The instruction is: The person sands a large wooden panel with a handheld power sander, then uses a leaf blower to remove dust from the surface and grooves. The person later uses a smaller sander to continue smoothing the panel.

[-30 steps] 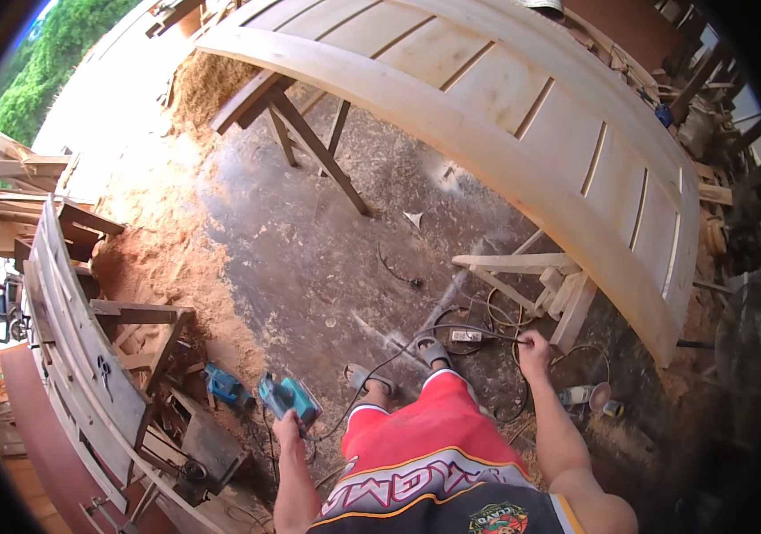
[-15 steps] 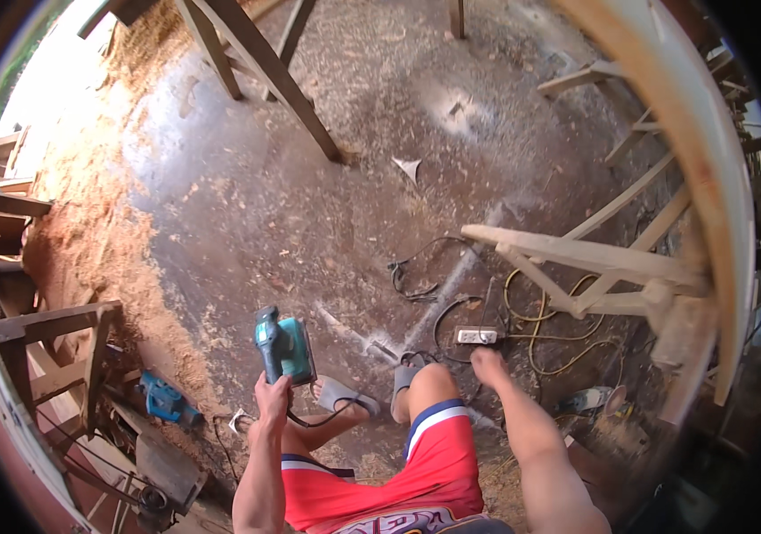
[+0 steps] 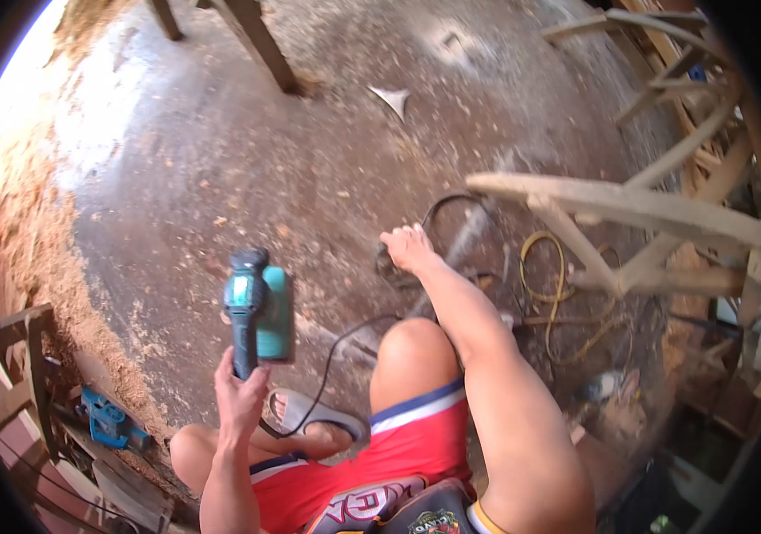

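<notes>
My left hand [image 3: 240, 392] is wrapped around the dark handle of a teal and black power sander [image 3: 275, 316], raised above the floor. From the sander a black cord [image 3: 330, 354] runs past my sandalled foot. Stretched forward, my right hand [image 3: 410, 247] is closed near the floor at a black cable [image 3: 453, 198] that loops beside it. The fingers hide what they grip there, so I cannot make it out. The white power strip seen earlier is mostly covered by my right arm.
To the right stand a dusty wooden trestle [image 3: 620, 200] and a coiled yellow cable [image 3: 556, 298]. A blue power tool [image 3: 109, 418] lies at the left near wooden frames [image 3: 7, 356]. A white triangular scrap [image 3: 392, 100] and sawdust [image 3: 38, 258] are on the floor.
My right hand has moved forward and left from beside the power strip to the black cable. The sander in my left hand has shifted slightly left, and the view has tilted.
</notes>
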### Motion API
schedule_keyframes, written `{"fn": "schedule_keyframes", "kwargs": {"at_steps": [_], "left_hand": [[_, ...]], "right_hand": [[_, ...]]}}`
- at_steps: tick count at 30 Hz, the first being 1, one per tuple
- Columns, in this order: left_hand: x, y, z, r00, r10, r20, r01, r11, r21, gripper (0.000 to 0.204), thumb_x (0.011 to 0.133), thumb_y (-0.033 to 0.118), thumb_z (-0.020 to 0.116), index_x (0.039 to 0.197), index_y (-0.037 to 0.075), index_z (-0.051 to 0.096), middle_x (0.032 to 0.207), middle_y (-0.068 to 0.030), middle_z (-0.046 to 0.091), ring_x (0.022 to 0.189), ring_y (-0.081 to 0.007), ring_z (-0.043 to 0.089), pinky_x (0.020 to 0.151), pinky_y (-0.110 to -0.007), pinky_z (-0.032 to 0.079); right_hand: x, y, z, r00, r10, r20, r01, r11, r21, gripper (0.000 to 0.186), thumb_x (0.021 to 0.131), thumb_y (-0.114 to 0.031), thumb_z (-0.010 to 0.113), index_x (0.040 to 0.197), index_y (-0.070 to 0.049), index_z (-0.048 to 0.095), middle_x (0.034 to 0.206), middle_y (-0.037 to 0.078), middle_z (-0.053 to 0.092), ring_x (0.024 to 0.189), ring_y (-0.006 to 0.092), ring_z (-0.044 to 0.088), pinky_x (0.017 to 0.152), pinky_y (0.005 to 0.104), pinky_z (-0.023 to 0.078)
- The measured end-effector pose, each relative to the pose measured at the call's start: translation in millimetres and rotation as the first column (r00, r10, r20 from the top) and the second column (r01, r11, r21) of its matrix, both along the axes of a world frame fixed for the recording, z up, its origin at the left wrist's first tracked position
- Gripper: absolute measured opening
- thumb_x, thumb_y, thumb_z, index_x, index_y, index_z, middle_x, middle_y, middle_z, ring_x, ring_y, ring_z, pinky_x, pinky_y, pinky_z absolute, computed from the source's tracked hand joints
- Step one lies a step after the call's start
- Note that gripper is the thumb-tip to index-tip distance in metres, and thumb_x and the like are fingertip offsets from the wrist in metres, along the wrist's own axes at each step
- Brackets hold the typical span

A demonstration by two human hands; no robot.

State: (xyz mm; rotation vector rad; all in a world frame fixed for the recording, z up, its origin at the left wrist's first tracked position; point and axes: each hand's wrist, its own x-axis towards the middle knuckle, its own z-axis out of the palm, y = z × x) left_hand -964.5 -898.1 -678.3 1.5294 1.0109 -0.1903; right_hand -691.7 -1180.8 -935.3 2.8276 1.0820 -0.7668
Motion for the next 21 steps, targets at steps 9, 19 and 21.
{"fn": "schedule_keyframes", "kwargs": {"at_steps": [9, 19, 21], "left_hand": [[-21.5, 34.7, -28.1, 0.989, -0.147, -0.007, 0.145, 0.959, 0.245, 0.023, 0.090, 0.011, 0.067, 0.109, -0.001, 0.062, 0.075, 0.0020, 0.054, 0.065, -0.0067, 0.049, 0.057, -0.026, 0.041], [2.5, 46.5, -37.2, 0.994, -0.092, -0.051, 0.098, 0.984, 0.147, 0.020, 0.091, 0.012, 0.069, 0.106, 0.001, 0.062, 0.071, 0.0017, 0.056, 0.055, -0.0074, 0.053, 0.049, -0.025, 0.043], [3.3, 45.2, -36.6, 0.993, -0.104, -0.050, 0.110, 0.984, 0.142, 0.019, 0.091, 0.012, 0.069, 0.106, 0.002, 0.063, 0.070, 0.0019, 0.056, 0.055, -0.0072, 0.053, 0.049, -0.025, 0.043]], "right_hand": [[-102.8, -213.6, 141.4, 0.858, -0.473, -0.202, 0.461, 0.881, -0.103, 0.026, 0.099, -0.026, 0.064, 0.117, -0.008, 0.070, 0.113, 0.023, 0.072, 0.108, 0.0465, 0.068, 0.094, 0.0551, 0.054], [-179.5, -229.6, 106.8, 0.628, -0.778, -0.036, 0.745, 0.614, -0.260, 0.030, 0.099, -0.033, 0.064, 0.107, -0.006, 0.074, 0.105, 0.027, 0.074, 0.105, 0.0495, 0.068, 0.093, 0.0586, 0.053], [-176.2, -228.6, 93.2, 0.617, -0.786, -0.027, 0.761, 0.605, -0.235, 0.030, 0.099, -0.033, 0.064, 0.107, -0.006, 0.074, 0.108, 0.027, 0.073, 0.107, 0.0491, 0.068, 0.094, 0.0581, 0.053]]}}
